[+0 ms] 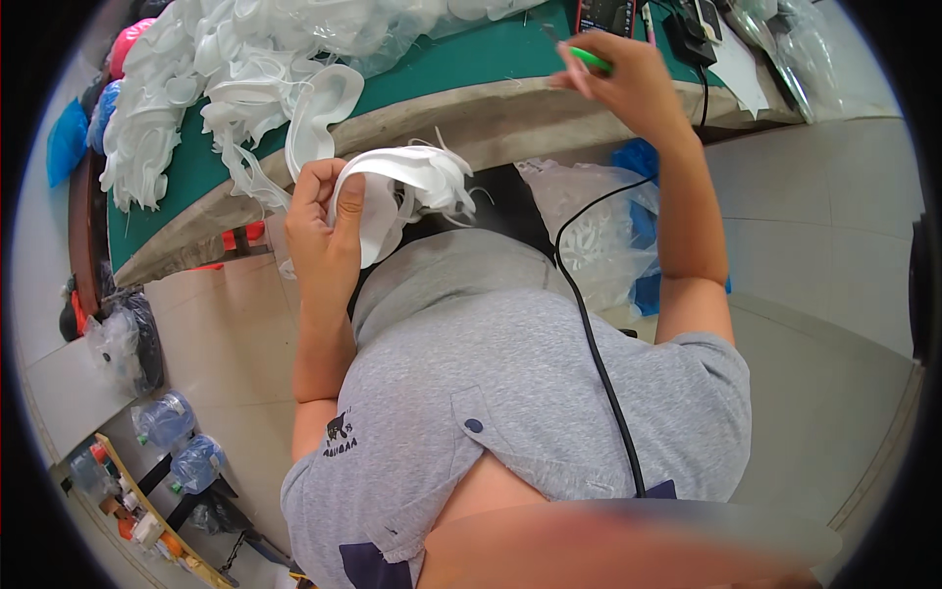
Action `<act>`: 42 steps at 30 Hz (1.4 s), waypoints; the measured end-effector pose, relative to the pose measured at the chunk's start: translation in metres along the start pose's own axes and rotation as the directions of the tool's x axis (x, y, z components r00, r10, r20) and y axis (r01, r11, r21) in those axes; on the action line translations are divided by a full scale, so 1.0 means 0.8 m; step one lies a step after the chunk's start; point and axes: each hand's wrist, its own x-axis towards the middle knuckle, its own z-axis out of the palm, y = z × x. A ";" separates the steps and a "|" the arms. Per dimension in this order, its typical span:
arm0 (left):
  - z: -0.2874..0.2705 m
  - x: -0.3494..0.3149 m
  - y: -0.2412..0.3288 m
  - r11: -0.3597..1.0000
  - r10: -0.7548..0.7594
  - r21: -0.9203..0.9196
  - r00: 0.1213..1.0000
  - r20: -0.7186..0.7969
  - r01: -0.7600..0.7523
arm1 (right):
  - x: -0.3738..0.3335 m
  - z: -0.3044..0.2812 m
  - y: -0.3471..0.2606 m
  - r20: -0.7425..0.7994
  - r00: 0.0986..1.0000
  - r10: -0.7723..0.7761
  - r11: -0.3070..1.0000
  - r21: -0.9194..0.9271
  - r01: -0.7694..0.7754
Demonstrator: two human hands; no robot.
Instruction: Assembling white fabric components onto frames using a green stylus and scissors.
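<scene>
My left hand [329, 211] is closed around a bundle of curved white fabric pieces [407, 169], held in front of the table's near edge. Loose threads stick out from the bundle's right end. A strip of similar white pieces [319, 113] runs from near my left hand up onto the table. Over the table's edge on the right, my right hand [628, 79] grips a small green-handled tool [591, 60]. Its thin greyish tip points up and left; the exact kind cannot be made out.
A large heap of white pieces [147, 128] covers the green table [461, 61] at the left. Clear plastic [343, 29] lies beside it. A dark device [606, 15] and a black adapter [690, 39] sit at the back right. A black cable [589, 334] crosses my front.
</scene>
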 end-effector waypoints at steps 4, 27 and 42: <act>0.000 0.008 0.007 0.940 0.305 0.127 0.947 0.104 -0.317 | 0.058 0.033 0.031 0.110 0.992 0.054 0.986 -0.164 -0.036; 0.013 0.002 -0.018 0.631 -0.115 -0.711 0.944 0.310 0.310 | -0.010 0.121 -0.085 0.352 0.933 -0.077 0.892 0.443 -0.093; 0.018 -0.001 -0.016 0.763 -0.029 -0.607 0.949 0.313 0.223 | 0.003 0.120 -0.081 0.366 0.919 -0.144 0.734 0.663 -0.149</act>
